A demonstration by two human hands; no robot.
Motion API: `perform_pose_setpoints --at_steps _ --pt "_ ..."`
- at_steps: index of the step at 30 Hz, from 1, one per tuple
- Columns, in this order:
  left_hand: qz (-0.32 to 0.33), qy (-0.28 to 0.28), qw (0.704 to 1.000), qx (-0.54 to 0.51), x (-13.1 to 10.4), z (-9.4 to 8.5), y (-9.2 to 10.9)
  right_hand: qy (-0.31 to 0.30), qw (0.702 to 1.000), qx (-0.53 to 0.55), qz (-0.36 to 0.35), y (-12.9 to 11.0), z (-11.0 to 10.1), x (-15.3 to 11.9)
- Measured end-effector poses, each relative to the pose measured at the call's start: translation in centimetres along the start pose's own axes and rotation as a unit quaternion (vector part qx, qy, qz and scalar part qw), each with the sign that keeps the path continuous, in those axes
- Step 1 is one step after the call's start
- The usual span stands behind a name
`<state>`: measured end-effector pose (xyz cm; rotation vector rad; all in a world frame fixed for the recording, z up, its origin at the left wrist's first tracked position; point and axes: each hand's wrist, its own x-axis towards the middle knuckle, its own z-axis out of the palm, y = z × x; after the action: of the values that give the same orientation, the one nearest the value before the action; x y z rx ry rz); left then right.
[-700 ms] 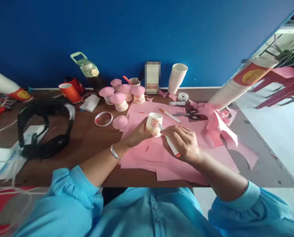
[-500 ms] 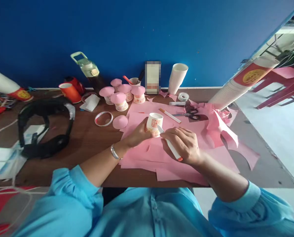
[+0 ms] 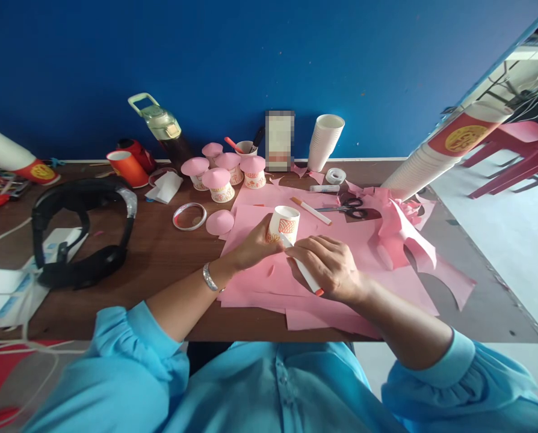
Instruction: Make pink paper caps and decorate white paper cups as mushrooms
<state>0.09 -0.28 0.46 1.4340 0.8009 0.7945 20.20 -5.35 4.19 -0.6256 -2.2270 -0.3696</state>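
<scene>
My left hand [image 3: 259,245] is closed around the left side of a small white paper cup [image 3: 287,224] that bears orange-red and yellow drawn patterns. In my right hand [image 3: 330,264] is a white marker [image 3: 306,272] with an orange-red end, its tip against the lower part of the cup's wall. Pink paper sheets [image 3: 251,285] lie beneath both hands. Just beyond the cup rests a second white marker [image 3: 311,211] with an orange end. Scissors [image 3: 352,208] with dark handles lie to its right.
Several decorated cups with pink cone tops [image 3: 216,178] stand behind, and a loose pink cone [image 3: 219,222] lies left. A tape roll [image 3: 189,216], black headband [image 3: 83,264], bottle [image 3: 160,129], stacked cups [image 3: 325,141], phone [image 3: 280,138] and pink scraps [image 3: 399,231] surround the workspace.
The marker tip has shifted left and slightly down across the cup, my right hand moving with it. The cup has turned or shifted slightly to the right.
</scene>
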Motion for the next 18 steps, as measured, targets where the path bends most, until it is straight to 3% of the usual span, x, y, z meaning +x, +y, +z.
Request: perform_pose_setpoints --at_steps 18 --pt "-0.026 -0.001 1.000 0.001 -0.20 -0.02 0.27 0.000 1.000 -0.019 0.023 0.36 -0.09 -0.18"
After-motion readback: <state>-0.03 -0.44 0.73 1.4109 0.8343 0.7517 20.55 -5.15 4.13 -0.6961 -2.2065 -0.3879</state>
